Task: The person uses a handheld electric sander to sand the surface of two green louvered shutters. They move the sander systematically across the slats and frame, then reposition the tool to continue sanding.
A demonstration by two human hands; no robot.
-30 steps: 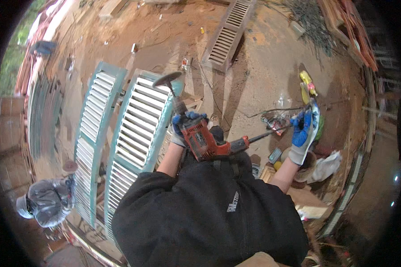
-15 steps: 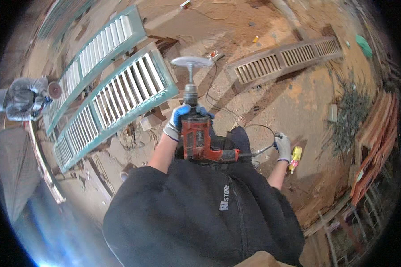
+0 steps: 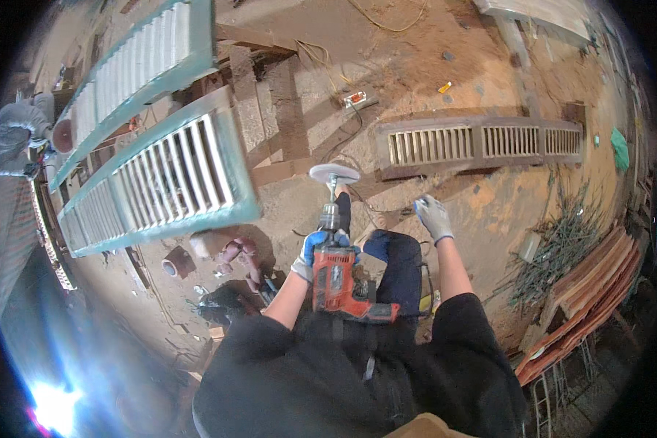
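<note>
My left hand (image 3: 315,252), in a blue and white glove, is wrapped round the front of a red and black power drill (image 3: 336,281). A round pale disc pad (image 3: 334,174) sits on a shaft in the drill's chuck, pointing away from me. The drill's handle end lies close against my dark top. Out to the right, my gloved right hand (image 3: 433,217) is raised with its fingers closed. A dark power cord (image 3: 376,212) runs up to those fingers, which seem to pinch it; the grip itself is small in view.
Teal-framed louvred shutters (image 3: 244,212) stand at the left, beside a person in grey (image 3: 14,139). A brown louvred panel (image 3: 474,169) lies ahead to the right. A power strip (image 3: 355,100) rests on the ground. Wooden boards (image 3: 584,306) and cut branches (image 3: 555,255) are at the right.
My right hand has moved forward and up with the cord. The drill, still in my left hand, sits a little lower and further right in view. My view has shifted over the ground.
</note>
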